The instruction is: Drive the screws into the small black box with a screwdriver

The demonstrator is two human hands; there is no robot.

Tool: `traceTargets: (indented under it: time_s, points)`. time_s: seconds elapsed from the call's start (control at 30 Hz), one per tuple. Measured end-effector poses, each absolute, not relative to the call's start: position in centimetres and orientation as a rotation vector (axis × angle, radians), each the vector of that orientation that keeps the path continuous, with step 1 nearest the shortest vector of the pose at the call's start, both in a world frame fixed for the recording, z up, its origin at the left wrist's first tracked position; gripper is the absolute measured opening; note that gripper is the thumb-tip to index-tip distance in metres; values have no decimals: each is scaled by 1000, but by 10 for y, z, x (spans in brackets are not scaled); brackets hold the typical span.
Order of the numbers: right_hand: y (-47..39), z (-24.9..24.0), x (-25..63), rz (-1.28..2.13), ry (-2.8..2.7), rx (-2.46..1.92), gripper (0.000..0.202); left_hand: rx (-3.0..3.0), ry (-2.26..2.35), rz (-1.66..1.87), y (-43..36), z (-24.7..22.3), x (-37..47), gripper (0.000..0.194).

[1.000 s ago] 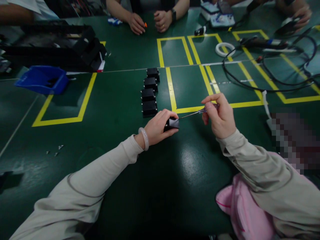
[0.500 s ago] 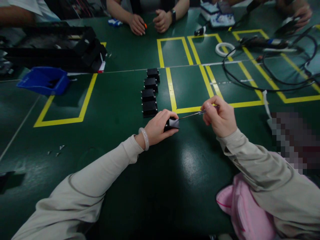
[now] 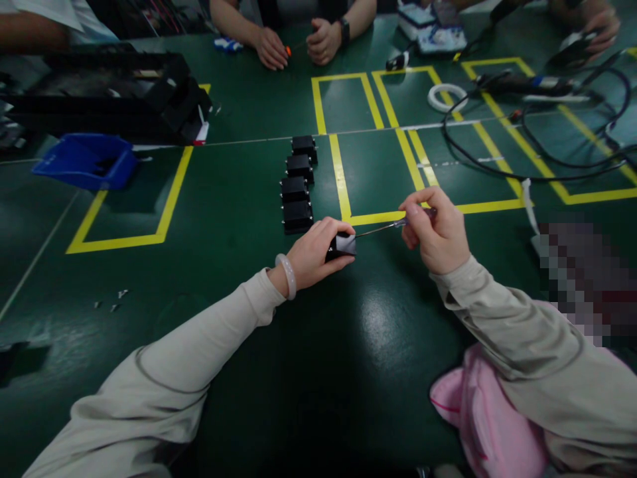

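One black block (image 3: 342,246) fills the half-curled left fingers (image 3: 340,227), while the right fingers (image 3: 421,196) pinch a screwdriver (image 3: 395,224).

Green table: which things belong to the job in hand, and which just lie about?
In the job:
left hand, gripping a black block
right hand, holding a screwdriver, its tip at the block
probably four matching blocks and small metal pieces

Seemingly just lying about:
white ring
blue bin
pink item
black cable

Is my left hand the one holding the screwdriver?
No, the right hand holds the screwdriver, while the left hand grips a small black part.
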State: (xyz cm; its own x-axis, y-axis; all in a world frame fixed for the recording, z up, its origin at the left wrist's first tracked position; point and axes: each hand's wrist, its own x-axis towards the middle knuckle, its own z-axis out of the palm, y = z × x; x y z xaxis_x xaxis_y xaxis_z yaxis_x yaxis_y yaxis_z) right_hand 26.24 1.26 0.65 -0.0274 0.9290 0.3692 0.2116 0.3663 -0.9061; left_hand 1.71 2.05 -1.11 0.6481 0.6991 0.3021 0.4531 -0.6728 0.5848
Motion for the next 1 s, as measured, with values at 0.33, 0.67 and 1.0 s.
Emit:
traceTargets:
  time_s: [0.33, 0.67, 1.0]
  points:
    - [12, 7, 261, 822, -1484, -1070, 27, 2404, 909, 704, 20, -9, 17, 32]
    - [12, 9, 260, 803, -1494, -1084, 32, 2396, 913, 699, 19, -10, 17, 31]
    - [11, 8, 261, 794, -1507, -1120, 31, 2387, 918, 695, 20, -9, 17, 30]
